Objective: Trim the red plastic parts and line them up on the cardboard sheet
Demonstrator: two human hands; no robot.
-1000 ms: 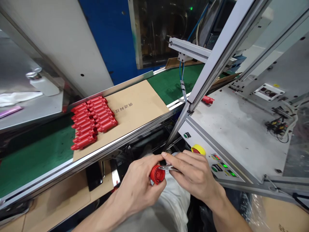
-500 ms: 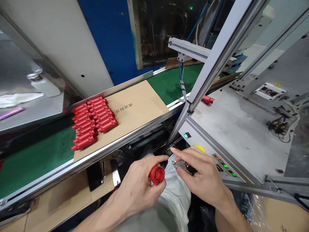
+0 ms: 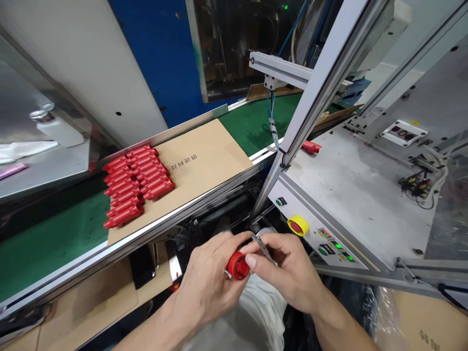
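Note:
My left hand [image 3: 208, 273] is wrapped round a red plastic tube-shaped part [image 3: 238, 267], whose open round end faces up toward me. In my right hand [image 3: 290, 268] is a slim silver metal tool [image 3: 262, 247], pinched between thumb and fingers; its exact kind is not clear. The right thumb tip reaches the rim of the red part, and the tool lies just above that rim near the left index finger. Several similar red parts [image 3: 139, 178] lie in two rows on a cardboard sheet [image 3: 208, 151] on the conveyor.
The green conveyor belt [image 3: 40, 226] runs behind my hands. A machine table [image 3: 358, 185] stands at right, with one red part [image 3: 311, 146] on it and an emergency stop button [image 3: 298, 225] on its front panel. A metal post [image 3: 310, 92] rises between them.
My right hand has moved left with the metal tool, up to the red part in my left hand. The emergency stop button, mostly covered before, now shows.

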